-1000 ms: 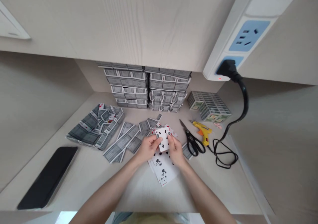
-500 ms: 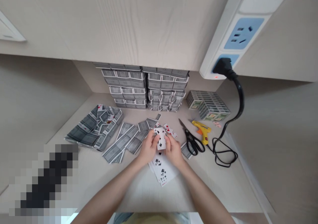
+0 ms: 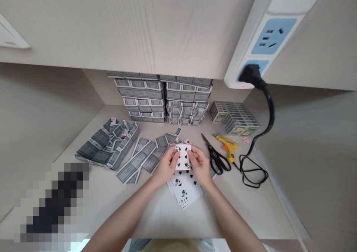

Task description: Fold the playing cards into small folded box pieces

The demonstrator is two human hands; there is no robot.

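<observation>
Between my two hands a playing card [image 3: 183, 158], a six of spades, is held face up above the table. My left hand [image 3: 167, 163] pinches its left edge, thumb on top. On the opposite edge my right hand [image 3: 199, 165] grips it the same way. Below lie several spread spade cards [image 3: 186, 192], faces up, partly covered by the held card and my hands. Strips of joined grey-backed cards [image 3: 136, 160] lie left of my left hand. Some red-suited cards peek out just beyond my fingers.
Black-handled scissors [image 3: 216, 159] and a yellow glue gun [image 3: 229, 147] lie at right, near a looped black cable [image 3: 253, 174]. A tray folded from cards [image 3: 95, 147] holds loose pieces at left. Card-built boxes [image 3: 164, 99] and stacked card decks [image 3: 235, 116] stand behind. A power strip [image 3: 256, 58] hangs overhead.
The held spade card has changed from a partly covered, slightly tilted one to a squarely shown six. My right hand has shifted a little right, and another spade card shows on the pile below.
</observation>
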